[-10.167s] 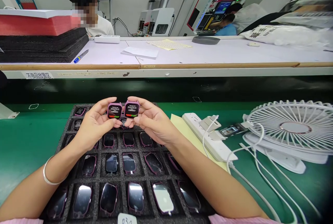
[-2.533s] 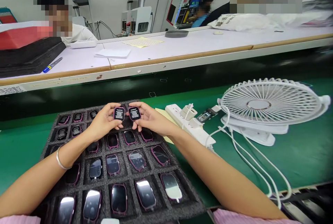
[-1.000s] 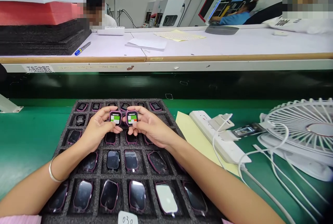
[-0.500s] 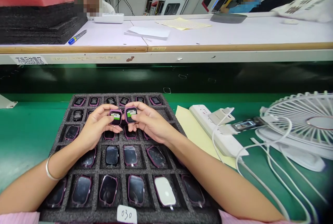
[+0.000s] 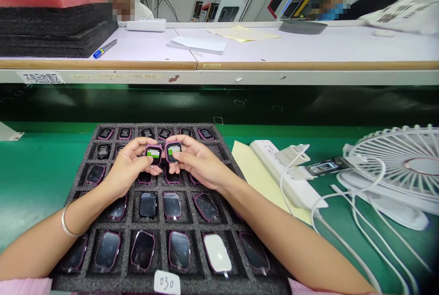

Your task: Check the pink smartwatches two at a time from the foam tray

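Observation:
Side by side over a black foam tray (image 5: 159,224), two smartwatch bodies are held up, their screens lit with green and white. My left hand (image 5: 128,164) is closed on the left smartwatch (image 5: 153,152), thumb at its lower edge. The right smartwatch (image 5: 173,148) sits in my right hand (image 5: 199,160), with the thumb resting on its screen. Below them, the tray's compartments carry several more purple-framed watch bodies, such as a dark one (image 5: 143,250). One in the front row shows a white face (image 5: 217,251). My hands hide some middle compartments.
To the right, a white power strip (image 5: 286,174) lies partly over yellow paper (image 5: 252,162), beside a white fan (image 5: 408,162) and loose cables. A shelf (image 5: 247,52) behind bears foam blocks (image 5: 51,25), a pen (image 5: 105,49) and papers. Other people are beyond it.
My hands and both watches stay nearly in place. The left thumb has shifted slightly to the right on its watch, and the whole view has tilted a little.

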A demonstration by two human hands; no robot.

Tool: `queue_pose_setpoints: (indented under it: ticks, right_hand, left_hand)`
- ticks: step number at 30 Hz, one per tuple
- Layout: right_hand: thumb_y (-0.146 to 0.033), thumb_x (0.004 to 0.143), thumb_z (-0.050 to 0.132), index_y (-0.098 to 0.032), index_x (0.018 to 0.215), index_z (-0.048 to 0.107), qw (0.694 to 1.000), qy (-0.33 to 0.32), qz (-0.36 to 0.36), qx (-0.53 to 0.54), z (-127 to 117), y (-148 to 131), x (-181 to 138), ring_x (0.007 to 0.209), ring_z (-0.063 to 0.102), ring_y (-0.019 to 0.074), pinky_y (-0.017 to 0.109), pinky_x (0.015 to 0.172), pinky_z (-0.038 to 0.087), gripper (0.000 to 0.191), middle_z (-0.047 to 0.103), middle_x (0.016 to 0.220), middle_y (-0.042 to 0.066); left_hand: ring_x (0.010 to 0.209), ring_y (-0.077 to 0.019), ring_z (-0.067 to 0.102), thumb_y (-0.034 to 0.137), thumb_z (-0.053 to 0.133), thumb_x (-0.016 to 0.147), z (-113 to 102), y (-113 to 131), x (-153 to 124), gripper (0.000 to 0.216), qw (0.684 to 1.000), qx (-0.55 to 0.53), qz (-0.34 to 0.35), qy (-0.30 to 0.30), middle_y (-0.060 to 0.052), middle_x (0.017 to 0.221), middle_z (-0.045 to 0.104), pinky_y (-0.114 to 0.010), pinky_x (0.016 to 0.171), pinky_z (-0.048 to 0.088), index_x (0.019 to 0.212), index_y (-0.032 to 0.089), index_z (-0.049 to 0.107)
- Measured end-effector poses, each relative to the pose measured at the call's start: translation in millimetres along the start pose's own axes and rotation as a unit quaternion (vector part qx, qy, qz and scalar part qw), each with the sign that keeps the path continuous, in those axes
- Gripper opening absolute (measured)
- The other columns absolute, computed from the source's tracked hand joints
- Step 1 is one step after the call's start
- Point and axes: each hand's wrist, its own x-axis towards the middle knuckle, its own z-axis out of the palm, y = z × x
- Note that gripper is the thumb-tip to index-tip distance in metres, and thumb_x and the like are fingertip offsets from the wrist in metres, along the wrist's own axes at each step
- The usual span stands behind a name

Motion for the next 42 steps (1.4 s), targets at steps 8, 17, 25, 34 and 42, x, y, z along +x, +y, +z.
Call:
queue_pose_setpoints:
  ticks: [8, 17, 25, 34, 42]
  right_hand:
    - [-0.008, 0.076, 0.063, -0.021, 0.112, 0.057, 1.0, -0.002, -0.003, -0.007, 1.7, -1.8, -1.0, 0.062, 0.068, 0.0113, 0.024, 0.058, 0.049, 0.039, 0.069, 0.084, -0.002]
    - [-0.026, 0.084, 0.067, -0.019, 0.108, 0.06, 0.999, 0.003, 0.021, 0.029, 0.2, -0.9, 0.5, 0.061, 0.072, 0.0143, 0.025, 0.057, 0.054, 0.026, 0.071, 0.078, 0.0]
    - [-0.032, 0.086, 0.07, -0.02, 0.11, 0.06, 0.999, -0.002, 0.028, 0.02, 1.0, 2.0, 0.6, 0.061, 0.072, 0.0139, 0.025, 0.058, 0.055, 0.029, 0.076, 0.089, 0.003]
    - [-0.025, 0.086, 0.068, -0.021, 0.112, 0.059, 0.999, 0.01, 0.027, 0.019, 0.4, 0.8, 0.5, 0.065, 0.073, 0.0149, 0.027, 0.062, 0.056, 0.028, 0.073, 0.082, 0.0]
    - [-0.02, 0.086, 0.065, -0.021, 0.113, 0.058, 0.999, 0.009, 0.028, 0.018, 1.9, 0.4, -0.3, 0.066, 0.073, 0.0141, 0.027, 0.064, 0.056, 0.028, 0.071, 0.08, -0.001]
  left_hand:
    - [0.058, -0.0139, 0.072, 0.02, 0.073, 0.073, 0.3, -1.8, 1.0, 0.034, 1.0, 0.014, 0.011, 0.002, 0.001, 0.09, 0.069, -0.025, 0.058, 0.06, 0.104, 0.017, 0.059]
    - [0.059, -0.014, 0.071, 0.023, 0.07, 0.074, 1.5, 1.4, -0.6, 0.031, 1.0, 0.017, 0.002, 0.007, 0.001, 0.086, 0.069, -0.025, 0.058, 0.058, 0.102, 0.018, 0.059]
    - [0.05, -0.0088, 0.063, 0.03, 0.072, 0.077, 1.5, -1.1, 0.8, 0.027, 0.998, 0.055, 0.023, 0.019, 0.001, 0.078, 0.069, -0.02, 0.049, 0.05, 0.096, 0.018, 0.057]
    - [0.051, -0.0077, 0.062, 0.025, 0.075, 0.074, 3.1, -0.3, 1.0, 0.029, 0.997, 0.058, 0.03, 0.03, 0.002, 0.08, 0.068, -0.02, 0.05, 0.049, 0.096, 0.018, 0.058]
    - [0.052, -0.0076, 0.063, 0.023, 0.075, 0.072, 3.3, -0.1, 0.9, 0.032, 0.998, 0.053, 0.03, 0.024, 0.002, 0.084, 0.066, -0.02, 0.05, 0.05, 0.098, 0.018, 0.058]
